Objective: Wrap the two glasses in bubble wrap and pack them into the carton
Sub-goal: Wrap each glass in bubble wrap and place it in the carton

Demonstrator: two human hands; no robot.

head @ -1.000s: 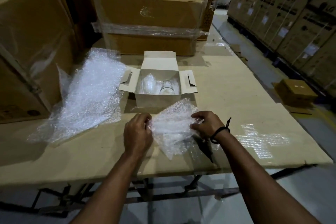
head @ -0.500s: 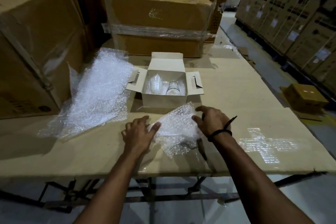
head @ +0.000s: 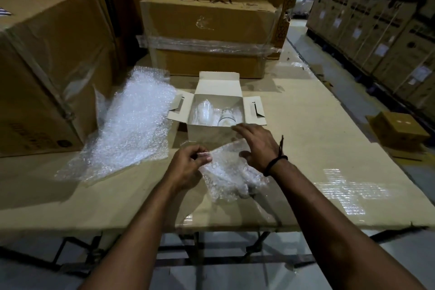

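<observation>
Our left hand (head: 188,167) is at centre frame, its thumb and forefinger curled and pinching the left corner of the small sheet (head: 231,172) of bubble wrap. This sheet lies crumpled on the table (head: 317,148) just below the carton (head: 207,135), and its lower part spreads toward the near table edge. Our right hand (head: 257,146) is over the sheet's upper right part with its fingers straight and spread, grasping nothing. Its fingertips reach up to the carton's near wall. We cannot tell whether the palm touches the sheet. A dark band (head: 276,162) circles that wrist.

The white carton stands open in the middle of the frame, its back flap up and its side flaps out to left and right. Inside it the left glass (head: 204,112) and the right glass (head: 226,118) stand side by side, both clear of our hands. We cannot tell whether anything is wrapped around them.

Left of the carton the large sheet (head: 131,125) of bubble wrap lies rumpled on the table, with its left edge against the big box (head: 47,66) at upper left. Above the carton, at top centre, sits a taped box (head: 207,28). At the right edge a small box (head: 400,129) rests on the floor, and stacked boxes (head: 376,30) line the upper right.
</observation>
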